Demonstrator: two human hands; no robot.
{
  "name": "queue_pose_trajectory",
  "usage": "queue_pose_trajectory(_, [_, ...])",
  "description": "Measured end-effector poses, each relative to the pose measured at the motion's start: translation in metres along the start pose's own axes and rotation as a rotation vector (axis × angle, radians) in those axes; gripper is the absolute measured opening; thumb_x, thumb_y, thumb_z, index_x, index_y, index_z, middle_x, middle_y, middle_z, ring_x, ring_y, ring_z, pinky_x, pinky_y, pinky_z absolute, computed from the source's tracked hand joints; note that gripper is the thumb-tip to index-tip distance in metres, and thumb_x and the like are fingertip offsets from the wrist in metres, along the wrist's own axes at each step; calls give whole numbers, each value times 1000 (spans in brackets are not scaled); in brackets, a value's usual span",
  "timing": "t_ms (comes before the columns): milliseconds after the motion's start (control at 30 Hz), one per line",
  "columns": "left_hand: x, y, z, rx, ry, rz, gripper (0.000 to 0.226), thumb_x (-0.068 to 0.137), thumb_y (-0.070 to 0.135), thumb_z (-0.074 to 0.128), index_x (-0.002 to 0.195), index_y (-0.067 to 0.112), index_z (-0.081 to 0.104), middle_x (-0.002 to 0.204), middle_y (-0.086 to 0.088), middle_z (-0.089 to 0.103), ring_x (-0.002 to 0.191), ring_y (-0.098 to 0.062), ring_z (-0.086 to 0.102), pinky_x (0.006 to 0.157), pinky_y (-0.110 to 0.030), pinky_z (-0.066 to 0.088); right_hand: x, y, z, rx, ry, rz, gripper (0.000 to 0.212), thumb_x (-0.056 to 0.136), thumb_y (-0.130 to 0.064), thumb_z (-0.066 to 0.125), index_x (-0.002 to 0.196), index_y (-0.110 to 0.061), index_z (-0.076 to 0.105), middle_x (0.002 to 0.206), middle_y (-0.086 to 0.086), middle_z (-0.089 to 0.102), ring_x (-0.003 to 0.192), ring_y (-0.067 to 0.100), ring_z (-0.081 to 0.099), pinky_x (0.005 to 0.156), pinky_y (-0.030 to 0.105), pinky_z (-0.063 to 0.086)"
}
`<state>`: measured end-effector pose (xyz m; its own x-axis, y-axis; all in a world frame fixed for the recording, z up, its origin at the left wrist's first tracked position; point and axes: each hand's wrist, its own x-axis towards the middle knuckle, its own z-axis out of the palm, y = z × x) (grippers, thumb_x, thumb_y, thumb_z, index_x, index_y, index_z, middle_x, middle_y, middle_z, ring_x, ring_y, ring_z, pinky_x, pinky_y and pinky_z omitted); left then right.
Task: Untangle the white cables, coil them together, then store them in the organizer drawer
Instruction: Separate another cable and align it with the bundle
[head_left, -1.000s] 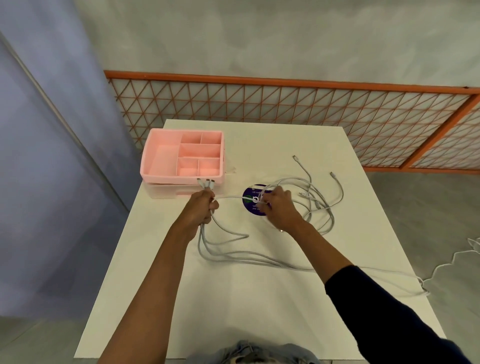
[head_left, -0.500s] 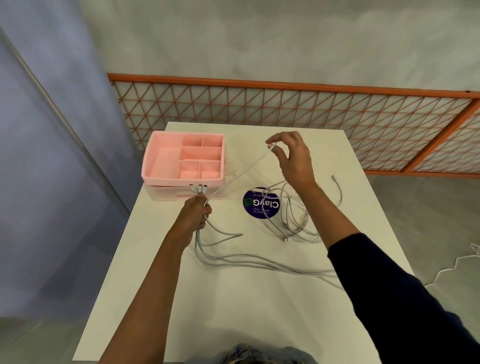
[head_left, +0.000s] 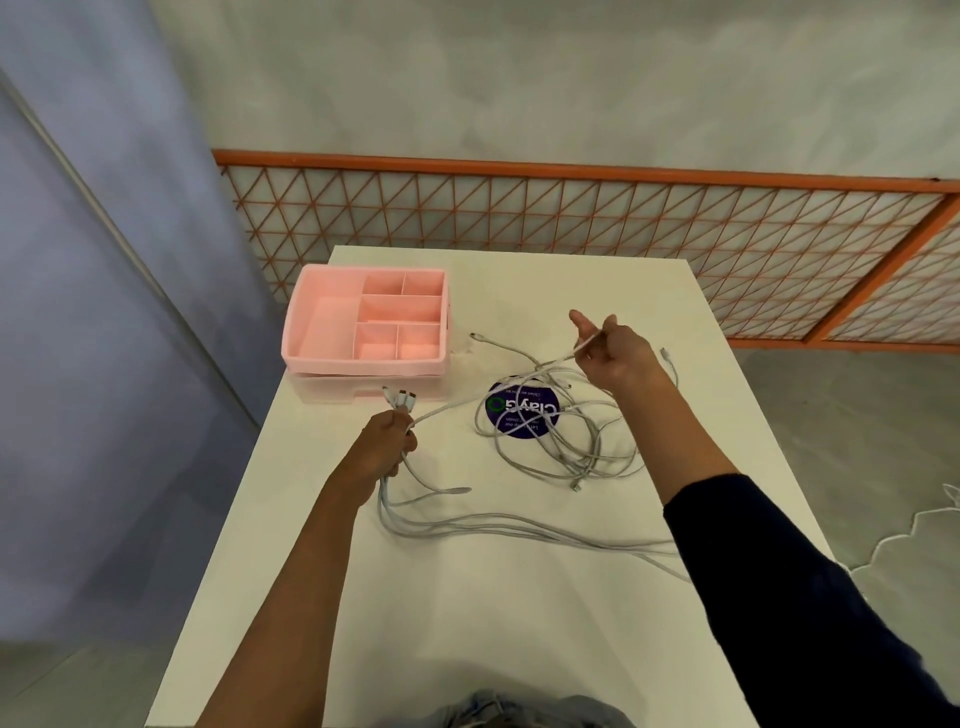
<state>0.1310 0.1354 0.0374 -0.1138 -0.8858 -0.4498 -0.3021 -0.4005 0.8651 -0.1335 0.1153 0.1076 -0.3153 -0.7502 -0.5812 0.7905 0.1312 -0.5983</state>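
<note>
On the left side of the white table (head_left: 467, 649) we see the pink organizer (head_left: 322, 332), with its pale drawer (head_left: 363, 389) beneath the divided tray. Just in front of it, the left hand (head_left: 382, 447) is closed in a fist round a bundle of white cables (head_left: 545, 457), whose plug ends (head_left: 401, 400) stick up above the knuckles. From the fist the cables trail across the tabletop. Further right they lie in a loose tangle, partly over a round purple sticker (head_left: 522, 413). We follow one strand from the fist up to the right hand (head_left: 618, 358), which is raised over the tangle and pinches it between thumb and fingertips.
</note>
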Motion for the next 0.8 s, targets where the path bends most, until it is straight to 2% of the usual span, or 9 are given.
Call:
queue_pose_trajectory(67, [1,-2,1,34,-4,-13,35,105,28,32,73,18,43,61,1,41,48,-9,23,36,-14,22,0,-3,1,-211,15,-49,17,105,-15,30,116,-10,41,96,11,70,42,6,56,43,17,44])
queue_pose_trajectory(100, [1,-2,2,48,-11,-13,35,105,28,32,73,18,43,62,1,41,48,-9,23,36,-14,22,-1,-5,2,-318,-6,-103,16,105,-14,30,113,-8,42,100,9,69,41,6,54,42,16,43])
queue_pose_trajectory(200, [1,-1,5,50,-16,-15,35,105,28,32,73,17,43,62,0,41,49,-9,23,36,-14,21,-7,-13,8,-576,-161,-359,15,104,-14,34,116,-11,42,112,1,67,51,7,56,48,18,45])
queue_pose_trajectory(300, [3,-1,5,56,2,-13,34,105,28,31,74,17,43,63,0,42,49,-10,25,37,-14,22,-13,-24,13,-690,-363,-590,17,104,-16,34,120,-12,40,119,-1,65,68,7,60,60,19,48])
queue_pose_trajectory(367, [4,-2,5,53,9,-3,34,105,28,31,76,17,44,63,0,43,50,-10,25,37,-14,23,-15,-28,18,-729,-424,-659,14,103,-19,37,116,-16,42,118,-1,65,75,8,59,66,20,48])
queue_pose_trajectory(500, [6,-2,5,9,47,10,33,105,29,30,80,15,47,66,-2,44,52,-11,27,40,-17,24,-13,-25,18,-797,-335,-710,5,102,-20,43,106,-22,44,110,-4,69,76,7,58,71,26,48])
queue_pose_trajectory(633, [6,-2,2,-10,121,31,29,104,21,31,81,14,46,70,-4,50,55,-13,33,49,-24,25,-6,-16,1,-789,-215,-755,10,101,-20,45,110,-17,42,105,-7,70,71,4,59,64,18,47])
queue_pose_trajectory(700, [7,-3,1,-39,162,52,26,104,17,28,83,14,44,73,-5,58,51,-11,33,47,-23,25,-2,-13,-11,-775,-149,-803,10,101,-18,44,110,-16,41,104,-4,70,66,7,55,58,15,44])
queue_pose_trajectory(800, [10,-6,-1,-71,236,83,28,104,17,26,80,16,40,86,-7,67,32,-4,25,35,-17,23,6,-13,-35,-750,9,-847,8,102,-17,41,108,-14,39,99,0,70,61,7,53,52,15,43])
